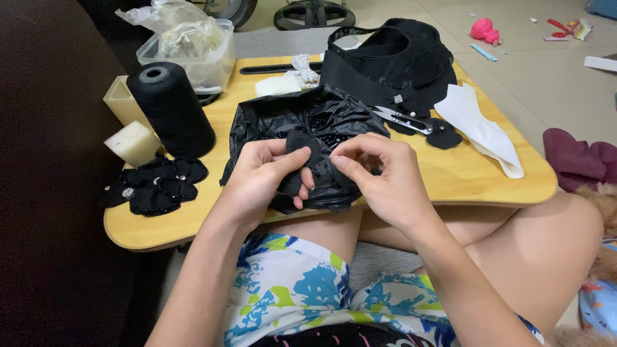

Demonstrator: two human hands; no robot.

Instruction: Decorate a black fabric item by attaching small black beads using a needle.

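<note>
Both hands, the left hand (267,170) and right hand (376,173), pinch closed on a small black fabric piece (299,144) above the black plastic bag (302,115) on the surface (450,173); it looks soft, light, best held by its edges.

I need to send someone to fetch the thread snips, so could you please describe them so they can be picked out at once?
Start at the yellow wooden lap table and look to its far right part, just below the black hat. The thread snips lie there between the crumpled black plastic bag and a small black fabric flower. They are the only shiny metal tool among dark, soft things.
</note>
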